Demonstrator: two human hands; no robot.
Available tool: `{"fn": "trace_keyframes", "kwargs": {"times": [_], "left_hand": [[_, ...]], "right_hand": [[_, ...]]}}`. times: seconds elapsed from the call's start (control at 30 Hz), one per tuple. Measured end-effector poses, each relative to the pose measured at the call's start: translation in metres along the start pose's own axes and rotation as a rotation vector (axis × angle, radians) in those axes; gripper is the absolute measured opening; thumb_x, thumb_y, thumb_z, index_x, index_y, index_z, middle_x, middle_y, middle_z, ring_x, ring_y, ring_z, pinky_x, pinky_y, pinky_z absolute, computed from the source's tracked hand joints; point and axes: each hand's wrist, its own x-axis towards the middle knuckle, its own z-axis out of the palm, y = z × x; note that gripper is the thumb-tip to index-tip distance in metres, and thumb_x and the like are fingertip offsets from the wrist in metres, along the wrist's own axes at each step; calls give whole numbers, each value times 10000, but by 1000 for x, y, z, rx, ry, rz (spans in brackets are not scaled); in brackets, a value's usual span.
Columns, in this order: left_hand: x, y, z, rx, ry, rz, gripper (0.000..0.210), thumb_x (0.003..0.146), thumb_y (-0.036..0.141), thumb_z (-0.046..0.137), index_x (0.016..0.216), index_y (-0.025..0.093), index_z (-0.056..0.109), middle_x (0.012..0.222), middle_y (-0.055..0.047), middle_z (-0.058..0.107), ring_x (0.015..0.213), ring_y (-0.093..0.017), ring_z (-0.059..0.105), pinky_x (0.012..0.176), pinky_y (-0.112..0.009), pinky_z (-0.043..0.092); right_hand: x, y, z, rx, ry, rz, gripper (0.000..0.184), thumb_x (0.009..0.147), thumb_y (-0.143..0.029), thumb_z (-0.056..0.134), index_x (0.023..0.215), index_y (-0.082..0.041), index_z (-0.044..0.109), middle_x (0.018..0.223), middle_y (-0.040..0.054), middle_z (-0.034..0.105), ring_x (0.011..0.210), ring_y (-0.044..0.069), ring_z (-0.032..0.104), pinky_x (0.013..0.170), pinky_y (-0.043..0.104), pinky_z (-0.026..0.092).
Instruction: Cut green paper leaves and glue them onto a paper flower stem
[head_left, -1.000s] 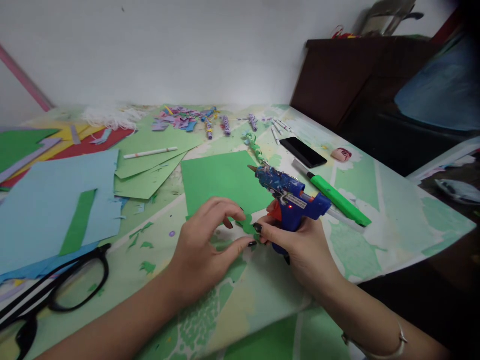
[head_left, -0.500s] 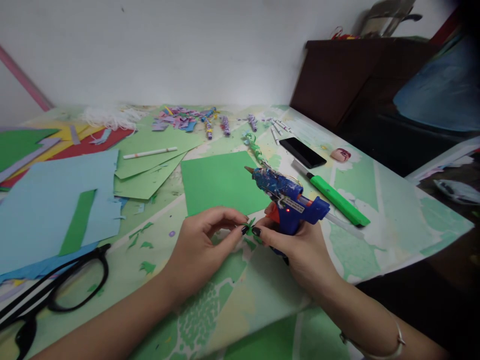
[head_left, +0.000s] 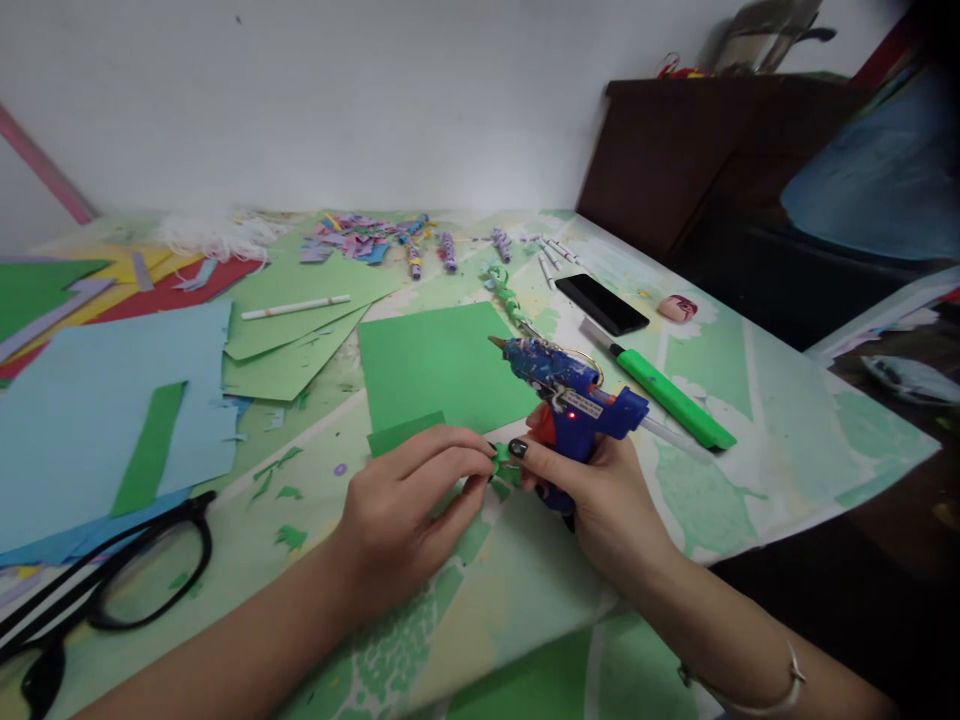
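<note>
My left hand [head_left: 420, 510] is closed, its fingertips pinching a small curled piece of green paper [head_left: 502, 460]. A darker green paper strip [head_left: 406, 430] sticks out behind that hand's knuckles; whether it joins the pinched piece is hidden. My right hand [head_left: 600, 490] grips a blue hot glue gun [head_left: 559, 385] by its handle, with a red light on and the nozzle pointing up and left. The right thumb tip is right beside the green piece. Beyond both hands lies a green paper sheet [head_left: 442, 360] flat on the table.
Right of the glue gun lie a green utility knife [head_left: 675, 395], a black phone [head_left: 601, 303] and an eraser-like lump [head_left: 677, 308]. Black glasses [head_left: 150, 570] and light blue paper [head_left: 97, 400] are at left. Behind are paper scraps [head_left: 352, 238] and a green fringed stick [head_left: 504, 290].
My left fingers have curled further around the green piece, and the darker strip now shows behind the hand. My right thumb has lifted slightly. The glue gun stays nearly in place.
</note>
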Motion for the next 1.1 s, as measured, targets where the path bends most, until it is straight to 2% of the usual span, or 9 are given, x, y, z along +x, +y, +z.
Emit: {"fn": "trace_keyframes", "kwargs": {"times": [0.3, 0.6, 0.8, 1.1], "left_hand": [[0, -1, 0, 30, -27, 45, 184, 782, -7, 570, 852, 160, 609, 1018, -84, 670, 934, -142, 644, 847, -241, 514], [-2, -1, -1, 20, -81, 41, 180, 783, 6, 570, 861, 164, 605, 1020, -87, 684, 942, -156, 646, 841, -259, 515], [-4, -2, -1, 30, -97, 50, 190, 804, 17, 550, 878, 184, 601, 1026, -83, 679, 947, -162, 634, 842, -286, 514], [-1, 0, -1, 29, -61, 81, 192, 800, 17, 550, 889, 177, 606, 956, -93, 667, 901, -179, 630, 787, -315, 530]], "right_hand": [[1, -2, -1, 108, -49, 32, 191, 684, -222, 720, 792, -161, 575, 558, -41, 582, 486, 76, 520, 478, 192, 385], [0, -1, -1, 114, -68, 66, 113, 685, -159, 690, 751, -162, 598, 554, -35, 578, 490, 82, 492, 499, 210, 376], [0, -2, 0, 141, -59, 81, 165, 666, -178, 720, 760, -158, 586, 549, -41, 573, 478, 73, 490, 485, 197, 366], [1, -3, 0, 131, -45, 96, 143, 655, -169, 699, 739, -156, 584, 532, -42, 566, 462, 69, 481, 474, 192, 361]]}}
